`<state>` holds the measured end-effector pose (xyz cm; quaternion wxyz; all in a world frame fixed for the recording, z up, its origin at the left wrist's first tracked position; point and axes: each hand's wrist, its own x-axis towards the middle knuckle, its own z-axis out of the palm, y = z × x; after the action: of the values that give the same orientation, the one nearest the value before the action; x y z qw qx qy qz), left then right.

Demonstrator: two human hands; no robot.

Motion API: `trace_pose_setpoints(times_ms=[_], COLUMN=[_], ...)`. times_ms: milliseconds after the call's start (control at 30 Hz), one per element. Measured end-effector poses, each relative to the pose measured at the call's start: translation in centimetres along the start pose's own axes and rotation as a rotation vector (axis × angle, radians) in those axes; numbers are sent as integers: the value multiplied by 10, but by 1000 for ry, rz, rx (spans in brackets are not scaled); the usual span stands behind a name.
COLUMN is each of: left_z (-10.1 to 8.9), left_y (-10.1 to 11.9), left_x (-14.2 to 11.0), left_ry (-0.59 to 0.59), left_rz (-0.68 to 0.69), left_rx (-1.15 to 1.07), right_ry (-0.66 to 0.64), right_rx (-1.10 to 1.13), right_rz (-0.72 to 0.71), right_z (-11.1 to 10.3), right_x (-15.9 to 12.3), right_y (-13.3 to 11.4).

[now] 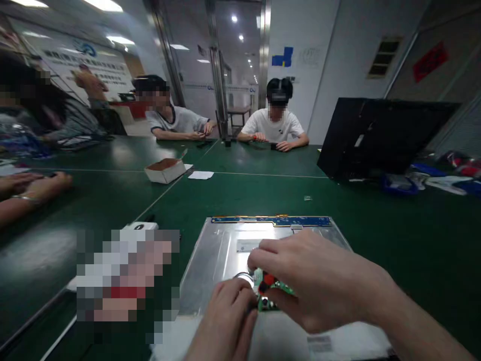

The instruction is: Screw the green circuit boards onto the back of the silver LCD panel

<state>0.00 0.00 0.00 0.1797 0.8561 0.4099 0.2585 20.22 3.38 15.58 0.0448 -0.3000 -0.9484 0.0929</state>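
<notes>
A flat silver metal panel (205, 265), like the back of a display, lies before me. A narrow blue circuit strip (248, 220) runs along its far edge. My right hand (311, 281) is closed over the panel's middle, fingers curled around a small red-and-black object (266, 282), whose kind I cannot make out. Beneath that hand shows part of a green circuit board (283, 287). At the board's left edge, my left hand (229, 311) has its fingers bent together; what they grip is hidden. A thin dark cable (242, 275) curves just beyond its fingertips.
White sheet material (278, 331) lies along the panel's near side. Left of it is a partly pixelated phone-like item (139, 226). Farther off stand an open cardboard box (165, 171) and a large black screen (379, 138). Other people sit around the green table (263, 193).
</notes>
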Motion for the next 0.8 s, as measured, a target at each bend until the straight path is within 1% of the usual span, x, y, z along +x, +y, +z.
trace_pose_setpoints(times_ms=[167,333,500,600,800], left_z=[-4,-7,-7,-7,-5], left_y=[3,5,6,6,4], left_x=[2,1,2,2,1], left_ry=[-7,2,-10,2,21], left_rz=[-5,-7,-12,-9,13], left_rx=[-3,-8,-2,3,7], right_ry=[-8,15,6,-5,32], right_rx=[4,5,10,13,-4], right_rz=[1,47,10,-4,39], right_z=[4,5,3,2,4], right_x=[2,1,-1,-1,3], right_y=[-2,-1,-2,-2,1])
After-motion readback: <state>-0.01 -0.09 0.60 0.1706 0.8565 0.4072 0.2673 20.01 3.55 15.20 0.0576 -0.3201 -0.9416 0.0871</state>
